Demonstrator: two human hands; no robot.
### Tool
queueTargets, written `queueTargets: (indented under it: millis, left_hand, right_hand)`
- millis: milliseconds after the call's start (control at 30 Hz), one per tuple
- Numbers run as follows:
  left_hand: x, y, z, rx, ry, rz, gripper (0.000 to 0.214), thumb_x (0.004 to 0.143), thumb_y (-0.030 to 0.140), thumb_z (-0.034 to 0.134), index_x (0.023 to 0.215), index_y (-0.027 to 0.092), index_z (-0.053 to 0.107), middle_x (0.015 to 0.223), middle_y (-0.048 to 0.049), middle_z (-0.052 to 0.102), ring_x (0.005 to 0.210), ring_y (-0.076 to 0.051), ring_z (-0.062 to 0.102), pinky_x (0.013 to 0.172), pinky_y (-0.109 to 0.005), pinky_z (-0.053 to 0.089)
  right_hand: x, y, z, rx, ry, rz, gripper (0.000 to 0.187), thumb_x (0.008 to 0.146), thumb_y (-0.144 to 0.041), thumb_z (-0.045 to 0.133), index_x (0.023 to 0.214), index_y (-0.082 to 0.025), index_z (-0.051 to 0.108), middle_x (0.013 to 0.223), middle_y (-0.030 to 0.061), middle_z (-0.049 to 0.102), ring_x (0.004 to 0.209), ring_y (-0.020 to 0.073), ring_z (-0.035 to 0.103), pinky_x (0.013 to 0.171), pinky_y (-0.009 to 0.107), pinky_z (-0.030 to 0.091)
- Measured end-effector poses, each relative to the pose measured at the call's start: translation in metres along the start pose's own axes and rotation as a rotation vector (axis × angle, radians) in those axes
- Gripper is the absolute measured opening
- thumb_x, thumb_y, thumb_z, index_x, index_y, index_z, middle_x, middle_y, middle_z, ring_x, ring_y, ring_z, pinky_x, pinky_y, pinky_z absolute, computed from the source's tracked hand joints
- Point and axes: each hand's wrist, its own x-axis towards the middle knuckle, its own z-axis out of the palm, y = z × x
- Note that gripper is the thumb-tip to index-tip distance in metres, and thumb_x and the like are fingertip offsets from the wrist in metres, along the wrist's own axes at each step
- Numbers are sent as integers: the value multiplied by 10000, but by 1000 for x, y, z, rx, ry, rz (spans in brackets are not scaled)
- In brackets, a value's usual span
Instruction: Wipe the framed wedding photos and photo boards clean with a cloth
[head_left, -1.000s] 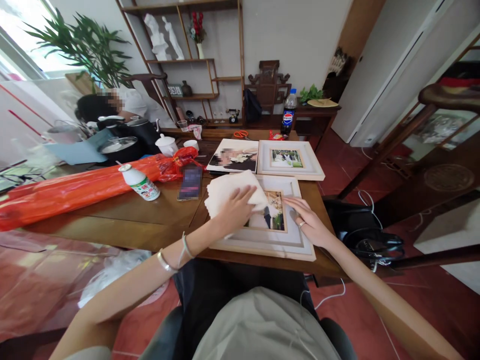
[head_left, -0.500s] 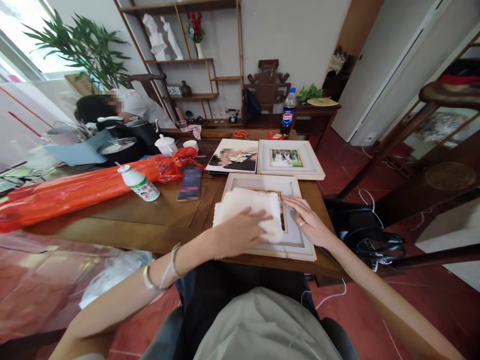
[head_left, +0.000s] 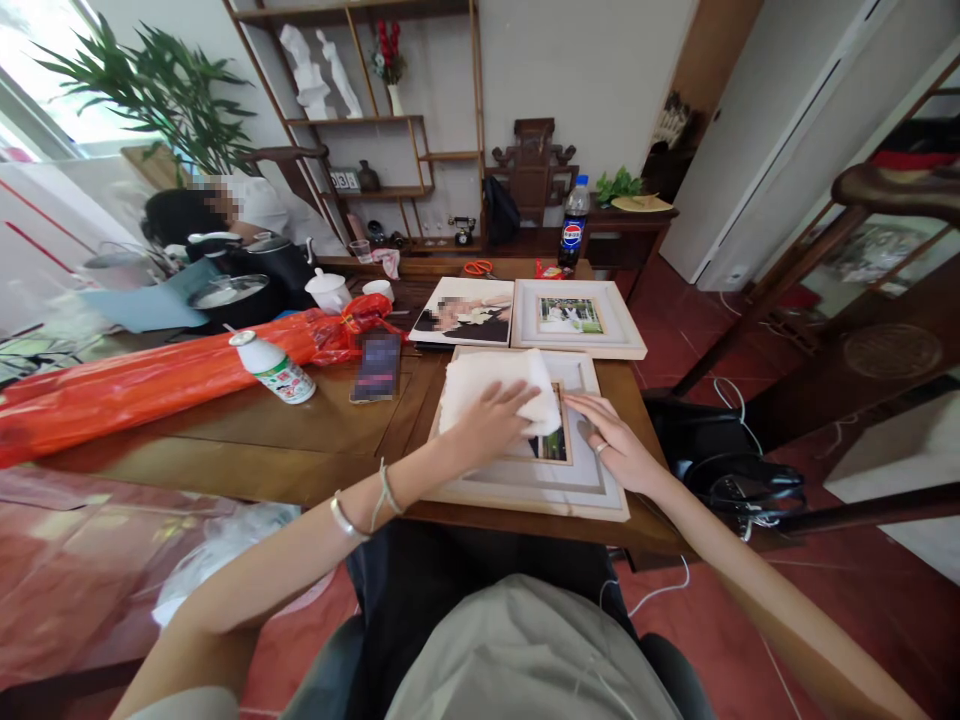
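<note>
My left hand (head_left: 491,428) lies with fingers spread on top of a white cloth (head_left: 495,375), which is flat against a picture frame. Beneath it, the pale wood picture frame (head_left: 611,500) rests at the table's front edge, and the cloth hides much of the photo inside. Bare on its right side, my right hand (head_left: 613,436) has its fingers stretched out along the inner edge of the photo, with a ring on one finger. Behind stand a second framed photo (head_left: 581,340) and, to its left, a photo panel (head_left: 465,312).
On the wooden table (head_left: 247,440) are a red plastic-wrapped bundle (head_left: 187,365), a white bottle (head_left: 274,368), a phone (head_left: 377,368), orange-handled scissors (head_left: 478,268), a white teapot (head_left: 328,290) and a cola bottle (head_left: 574,225). A person (head_left: 262,210) is at the far left. Cables hang at the right.
My left hand and the cloth have slid away from me across the frame, uncovering the lower part of the photo. My right hand has stayed in place.
</note>
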Motion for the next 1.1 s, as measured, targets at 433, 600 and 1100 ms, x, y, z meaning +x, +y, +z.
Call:
queueTargets:
  millis: [433, 600, 1100]
  left_hand:
    - [82, -25, -5, -72, 64, 163, 520, 761, -52, 472, 1178, 214, 634, 1504, -16, 392, 1425, -181, 277, 1155, -409, 219]
    - [77, -26, 2, -8, 26, 115, 442, 786, -17, 505, 1138, 203, 654, 1457, -29, 462, 1389, -205, 350, 1123, -427, 281]
    - [-7, 7, -16, -105, -69, -35, 399, 781, 71, 535, 1132, 204, 670, 1477, -69, 430, 1380, -265, 361, 1102, -467, 329]
  right_hand:
    - [-1, 2, 1, -48, 12, -3, 623, 830, -52, 386, 1409, -279, 423, 1394, 90, 492, 1312, 299, 383, 1079, 613, 332]
    - [-1, 0, 1, -23, 20, -3, 626, 826, -44, 375, 1393, -299, 440, 1397, 68, 497, 1319, 285, 382, 1084, 598, 341]
    - [-1, 3, 3, -25, 54, 25, 564, 865, -99, 391, 1392, -293, 446, 1401, 77, 499, 1327, 266, 409, 1116, 584, 324]
